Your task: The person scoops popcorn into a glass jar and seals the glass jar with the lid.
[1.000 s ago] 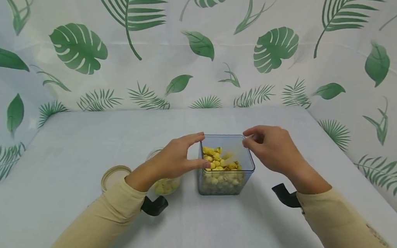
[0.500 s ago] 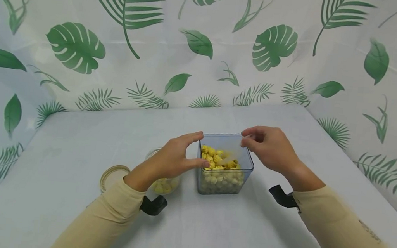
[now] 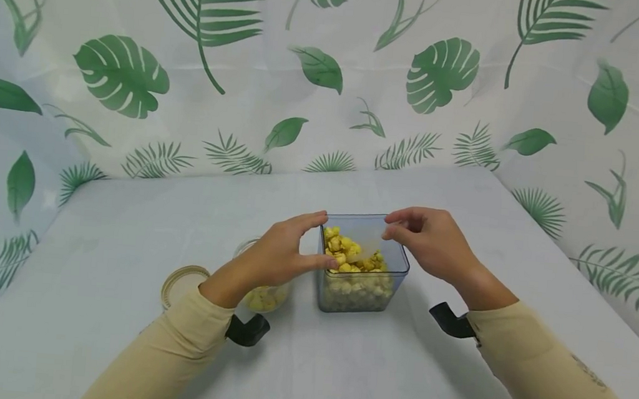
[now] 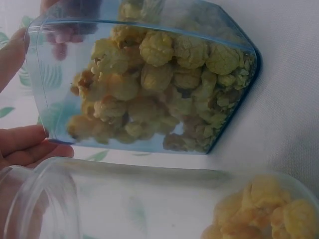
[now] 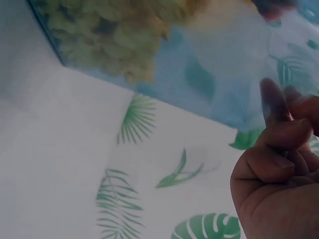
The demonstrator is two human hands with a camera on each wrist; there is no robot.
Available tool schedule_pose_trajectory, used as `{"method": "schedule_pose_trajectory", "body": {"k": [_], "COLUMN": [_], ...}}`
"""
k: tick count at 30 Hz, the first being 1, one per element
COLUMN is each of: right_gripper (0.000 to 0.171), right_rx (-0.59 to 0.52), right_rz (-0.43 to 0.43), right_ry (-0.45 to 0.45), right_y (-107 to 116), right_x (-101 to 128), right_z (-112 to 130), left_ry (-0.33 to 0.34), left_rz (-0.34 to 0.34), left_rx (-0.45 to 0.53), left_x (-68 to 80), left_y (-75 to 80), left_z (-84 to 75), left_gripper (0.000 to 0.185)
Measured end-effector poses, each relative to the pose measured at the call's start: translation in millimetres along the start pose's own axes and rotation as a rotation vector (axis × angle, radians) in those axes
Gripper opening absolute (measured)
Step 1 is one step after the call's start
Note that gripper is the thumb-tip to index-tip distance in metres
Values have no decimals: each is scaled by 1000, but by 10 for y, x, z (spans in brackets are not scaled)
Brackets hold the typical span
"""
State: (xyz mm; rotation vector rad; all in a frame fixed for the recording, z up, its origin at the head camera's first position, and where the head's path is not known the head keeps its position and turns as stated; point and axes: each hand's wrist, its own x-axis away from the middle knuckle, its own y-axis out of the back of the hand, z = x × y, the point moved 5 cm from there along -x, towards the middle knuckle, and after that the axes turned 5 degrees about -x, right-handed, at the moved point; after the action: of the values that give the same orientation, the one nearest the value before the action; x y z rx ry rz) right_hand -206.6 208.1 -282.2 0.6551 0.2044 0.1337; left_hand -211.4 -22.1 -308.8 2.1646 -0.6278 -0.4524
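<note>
A clear bluish plastic box (image 3: 357, 296), partly filled with yellow popcorn (image 3: 344, 248), stands in front of me. My left hand (image 3: 276, 252) holds it at the left, thumb at the near rim and fingertips at the far left corner. Over the right far corner, my right hand (image 3: 429, 242) pinches a translucent whitish scoop (image 3: 369, 247), whose lower part reaches into the popcorn. In the right wrist view, the fingers of that hand are curled beside the box wall. A clear jar (image 4: 149, 199) with some popcorn at its bottom stands left of the box, partly behind my left hand.
A round tan-rimmed lid (image 3: 185, 276) lies on the table (image 3: 125, 228) left of the jar, partly covered by my left forearm. A leaf-printed cloth (image 3: 325, 125) rises behind the table and along its sides.
My right hand has shifted slightly left and down with the scoop, and the popcorn is heaped more to the box's left. My left hand keeps its place on the box.
</note>
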Motion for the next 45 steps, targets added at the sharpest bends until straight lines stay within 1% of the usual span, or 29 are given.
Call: {"method": "schedule_pose_trajectory", "body": {"k": [4, 13, 19, 22, 26, 34, 40, 45], "right_gripper": [25, 30, 30, 32, 35, 32, 30, 30], "right_rx": [-23, -26, -65, -90, -113, -176, -141, -93], "right_rz": [21, -19, -29, -27, -34, -69, -103, -90], "right_ry": [-8, -75, -78, -83, -85, -96, -75, -48], "right_y": [-40, 25, 58, 78, 105, 108, 65, 73], "right_x": [-8, 3, 23, 36, 48, 68, 57, 60], "right_z": [-17, -35, -77, -102, -130, -164, -144, -125], "left_ry": [0, -4, -13, -19, -9, -3, 3, 11], "left_rz": [-2, -6, -1, 2, 6, -1, -3, 2], "left_rx": [-1, -5, -5, 1, 12, 13, 14, 23], "left_x": [-8, -18, -12, -5, -2, 2, 5, 7], "left_y": [6, 10, 15, 17, 12, 9, 5, 2], "left_z": [-13, -19, -35, -39, -28, -26, -17, -19], "left_gripper": [82, 81, 80, 80, 80, 80, 81, 81]}}
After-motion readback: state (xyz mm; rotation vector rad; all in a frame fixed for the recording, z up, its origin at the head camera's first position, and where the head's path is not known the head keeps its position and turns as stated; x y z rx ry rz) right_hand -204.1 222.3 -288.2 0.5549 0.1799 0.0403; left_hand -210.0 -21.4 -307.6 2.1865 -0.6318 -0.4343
